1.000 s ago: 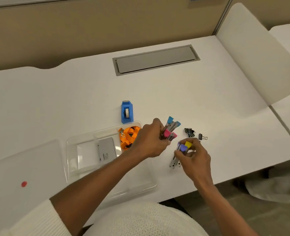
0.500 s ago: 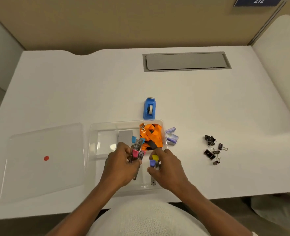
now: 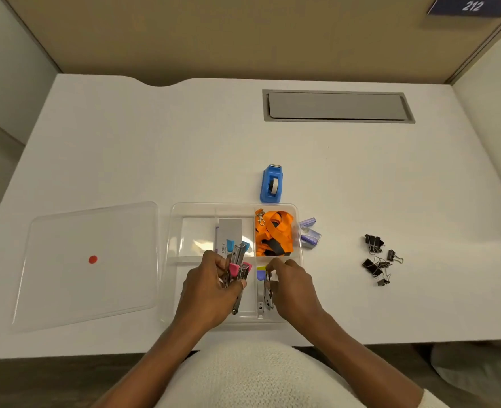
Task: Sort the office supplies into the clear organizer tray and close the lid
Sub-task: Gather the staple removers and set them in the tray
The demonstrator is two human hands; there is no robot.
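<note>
The clear organizer tray [image 3: 176, 231] sits near the desk's front edge, split into compartments. An orange lanyard [image 3: 274, 234] fills its back right compartment and a grey box [image 3: 230, 231] lies in the back middle one. My left hand [image 3: 211, 285] is shut on a bundle of metal staple removers [image 3: 237, 266] with pink and blue tips, over the tray's front. My right hand [image 3: 293, 285] grips more staple removers [image 3: 265, 287] with purple and yellow tips in the front right compartment. The clear lid [image 3: 90, 266], marked with a red dot, lies flat to the tray's left.
A blue tape dispenser [image 3: 271, 184] stands just behind the tray. Small purple boxes [image 3: 309, 232] touch the tray's right wall. Several black binder clips [image 3: 377, 259] lie scattered on the right. A grey cable hatch [image 3: 337, 106] is set in the desk's back.
Both hands carried the staple removers from the desk right of the tray to over the tray's front compartments. The right hand's bundle has dropped lower into its compartment.
</note>
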